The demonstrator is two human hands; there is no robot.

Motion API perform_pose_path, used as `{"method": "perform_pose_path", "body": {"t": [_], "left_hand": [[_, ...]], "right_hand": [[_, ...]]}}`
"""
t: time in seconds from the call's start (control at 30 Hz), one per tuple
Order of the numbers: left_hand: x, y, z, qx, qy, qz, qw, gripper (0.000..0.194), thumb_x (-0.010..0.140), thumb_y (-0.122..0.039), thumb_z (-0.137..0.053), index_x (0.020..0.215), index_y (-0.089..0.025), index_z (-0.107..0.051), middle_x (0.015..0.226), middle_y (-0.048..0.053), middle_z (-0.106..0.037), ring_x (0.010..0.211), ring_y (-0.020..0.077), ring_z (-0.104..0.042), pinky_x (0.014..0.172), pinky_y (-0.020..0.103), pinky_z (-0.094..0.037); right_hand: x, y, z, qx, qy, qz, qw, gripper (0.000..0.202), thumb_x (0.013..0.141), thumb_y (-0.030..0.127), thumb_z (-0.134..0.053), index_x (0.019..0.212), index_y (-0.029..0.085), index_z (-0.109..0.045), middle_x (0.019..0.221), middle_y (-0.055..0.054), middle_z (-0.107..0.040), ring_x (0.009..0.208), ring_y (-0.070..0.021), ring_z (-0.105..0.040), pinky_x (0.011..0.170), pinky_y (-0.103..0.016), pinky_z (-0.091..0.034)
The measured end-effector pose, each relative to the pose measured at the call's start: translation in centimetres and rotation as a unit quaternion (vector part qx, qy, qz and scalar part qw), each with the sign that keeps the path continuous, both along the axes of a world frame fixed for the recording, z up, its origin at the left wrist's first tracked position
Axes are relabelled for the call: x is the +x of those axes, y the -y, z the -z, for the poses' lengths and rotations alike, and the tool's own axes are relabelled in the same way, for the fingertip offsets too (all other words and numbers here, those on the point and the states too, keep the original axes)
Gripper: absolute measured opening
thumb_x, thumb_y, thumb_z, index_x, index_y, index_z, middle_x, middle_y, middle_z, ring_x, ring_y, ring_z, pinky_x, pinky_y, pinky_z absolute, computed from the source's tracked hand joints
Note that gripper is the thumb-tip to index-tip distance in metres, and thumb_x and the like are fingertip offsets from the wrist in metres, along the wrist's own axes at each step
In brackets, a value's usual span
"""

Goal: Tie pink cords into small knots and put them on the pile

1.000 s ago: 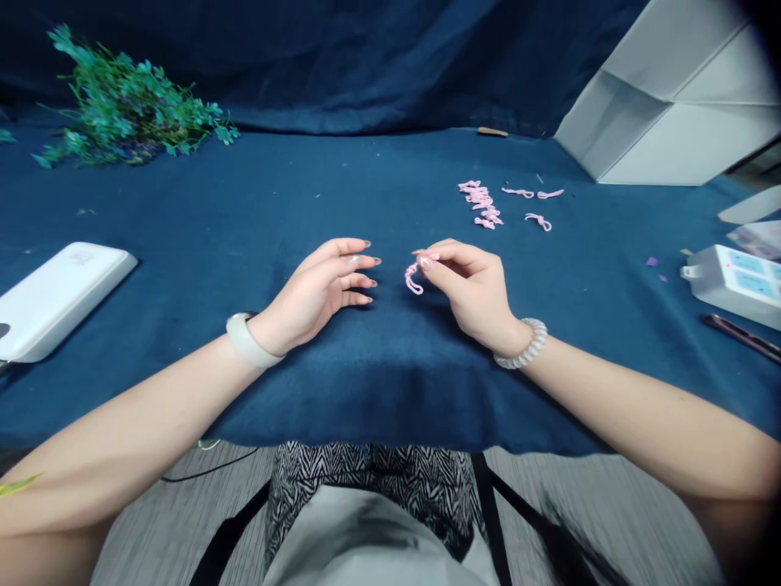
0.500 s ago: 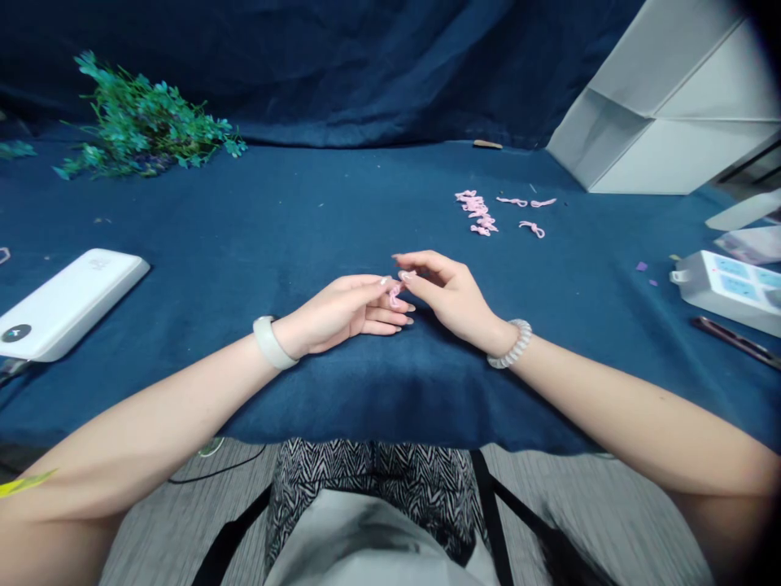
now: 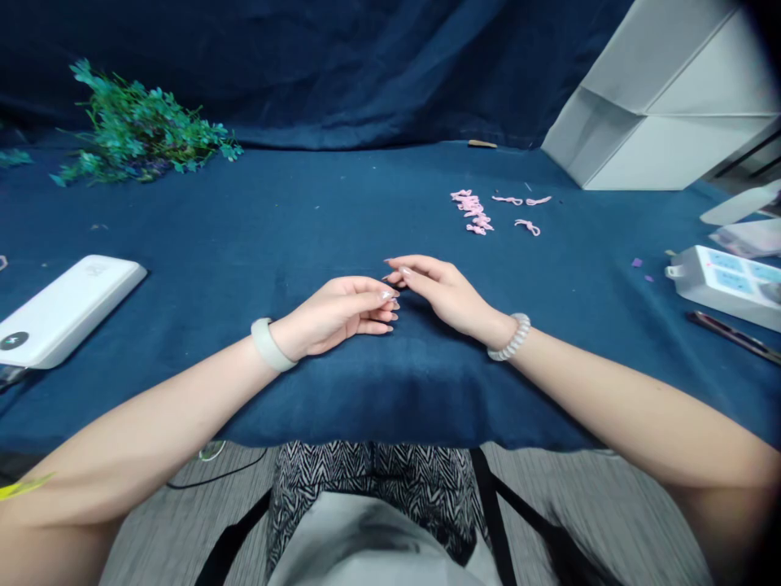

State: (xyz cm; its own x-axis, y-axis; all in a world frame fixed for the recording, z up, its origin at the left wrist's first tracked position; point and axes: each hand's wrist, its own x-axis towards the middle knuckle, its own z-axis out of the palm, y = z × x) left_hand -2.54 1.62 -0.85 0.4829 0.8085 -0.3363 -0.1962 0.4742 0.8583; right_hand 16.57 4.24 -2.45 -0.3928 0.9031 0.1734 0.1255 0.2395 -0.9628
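Observation:
My left hand [image 3: 347, 313] is closed just above the blue cloth, thumb pressed to the index finger. A pink knotted cord showed at its fingertips a moment ago; now the fingers mostly hide it. Close by, my right hand [image 3: 448, 295] has its fingers curled and its thumb against the index finger, tips almost meeting the left fingertips. Whatever the right fingers pinch is hidden. Beyond the hands lies a cluster of pink knotted cords [image 3: 472, 212]. Beside it are separate pink cord pieces, one of them a looped knot [image 3: 528, 227].
On the left are a white power bank [image 3: 73, 305] and a green artificial plant [image 3: 146, 130]. To the right stand a white power strip [image 3: 723, 281], a dark pen-like tool [image 3: 735, 335] and a white box shelf [image 3: 665, 150]. The blue tablecloth [image 3: 274, 220] ends before my lap.
The pink cord between my hands has gone out of sight behind the fingers. My left fingers have curled in, and the right fingertips have shifted slightly left. The view has tilted a little.

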Motion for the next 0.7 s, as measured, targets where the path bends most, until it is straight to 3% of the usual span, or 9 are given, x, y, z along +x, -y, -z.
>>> {"method": "perform_pose_path", "body": {"t": [0.2,0.4,0.7], "left_hand": [[-0.29,-0.08,-0.41,0.039,0.031,-0.029,0.998,0.021,0.072,-0.029,-0.074,0.075,-0.011,-0.063,0.072,0.001,-0.059,0.065,0.0091,-0.059,0.056,0.019,-0.052],[-0.63,-0.3,-0.47,0.062,0.028,-0.015,0.998,0.022,0.074,-0.033,-0.069,0.079,-0.012,-0.066,0.075,0.003,-0.057,0.066,0.01,-0.055,0.05,0.018,-0.046],[-0.55,-0.39,-0.2,0.073,0.02,-0.007,0.997,0.026,0.07,-0.036,-0.071,0.083,-0.013,-0.069,0.075,0.003,-0.058,0.066,0.0108,-0.054,0.052,0.019,-0.045]], "right_hand": [[0.15,0.19,-0.18,0.042,0.055,-0.128,0.989,0.029,0.08,0.034,-0.067,0.105,0.019,-0.069,0.104,-0.004,-0.072,0.096,-0.0167,-0.067,0.092,-0.034,-0.051],[-0.19,0.4,-0.02,0.053,0.073,-0.086,0.992,0.021,0.079,0.037,-0.068,0.08,0.016,-0.07,0.088,-0.005,-0.073,0.084,-0.0169,-0.067,0.085,-0.035,-0.05],[-0.4,0.23,-0.45,0.006,0.023,-0.073,0.997,0.02,0.079,0.035,-0.066,0.075,0.016,-0.065,0.075,-0.001,-0.068,0.069,-0.011,-0.061,0.071,-0.028,-0.048]]}}
